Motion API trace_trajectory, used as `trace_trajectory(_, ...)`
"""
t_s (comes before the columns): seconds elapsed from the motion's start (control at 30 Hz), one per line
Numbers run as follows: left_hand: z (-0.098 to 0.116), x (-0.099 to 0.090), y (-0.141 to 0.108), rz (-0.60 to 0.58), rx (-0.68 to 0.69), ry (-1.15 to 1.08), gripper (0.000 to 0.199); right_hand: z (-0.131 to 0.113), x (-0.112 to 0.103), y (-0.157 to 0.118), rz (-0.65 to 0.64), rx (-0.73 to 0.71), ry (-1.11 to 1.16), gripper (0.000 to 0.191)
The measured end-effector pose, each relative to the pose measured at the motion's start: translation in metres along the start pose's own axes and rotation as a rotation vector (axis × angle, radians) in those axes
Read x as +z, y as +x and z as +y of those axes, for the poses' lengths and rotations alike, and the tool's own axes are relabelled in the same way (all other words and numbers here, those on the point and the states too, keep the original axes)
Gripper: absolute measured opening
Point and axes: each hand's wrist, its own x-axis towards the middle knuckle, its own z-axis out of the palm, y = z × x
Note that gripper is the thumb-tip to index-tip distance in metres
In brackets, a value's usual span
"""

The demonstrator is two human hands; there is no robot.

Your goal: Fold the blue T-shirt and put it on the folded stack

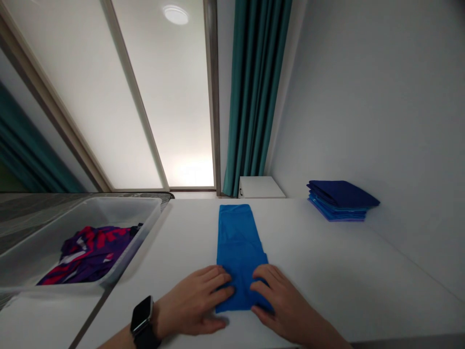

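Observation:
A bright blue garment [240, 237], folded into a long narrow strip, lies flat on the white table [181, 242] in front of me. On its near left edge rests my left hand [199, 300], fingers stretched out and the thumb below the hem on the tabletop. My right hand [279, 303] touches the near right edge, its fingers bent but apart over the cloth. Neither hand lifts the fabric. The exact kind of garment does not show in this fold.
At the table's back right sits a stack of folded blue clothes [341, 201] beside the wall. A translucent plastic bin [145, 208] on the left holds a crumpled purple and red garment [94, 252]. Behind the table stand a small white cabinet [261, 187] and a teal curtain [254, 97].

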Motion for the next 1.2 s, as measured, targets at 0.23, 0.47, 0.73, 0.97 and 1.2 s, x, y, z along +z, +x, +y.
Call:
trace_trajectory(0.23,0.001,0.008,-0.001,0.046,0.086,0.135,0.028,0.007,0.007,-0.014,-0.059,-0.099,-0.056,0.015)
trace_trajectory(0.47,0.004,0.012,-0.002,0.049,0.014,0.154,0.020,-0.002,0.008,-0.008,0.000,-0.072,-0.093,0.027)
trace_trajectory(0.73,0.006,0.000,0.003,0.094,-0.220,-0.211,0.018,-0.004,0.026,0.003,0.085,-0.003,-0.166,0.030)
trace_trajectory(0.97,-0.022,0.003,-0.015,-0.030,-0.147,-0.163,0.096,-0.011,-0.017,0.005,-0.114,0.109,0.106,0.027)
trace_trajectory(1.2,-0.023,0.018,-0.013,0.092,-0.265,-0.186,0.057,-0.010,-0.060,0.026,-0.263,0.118,0.336,0.014)
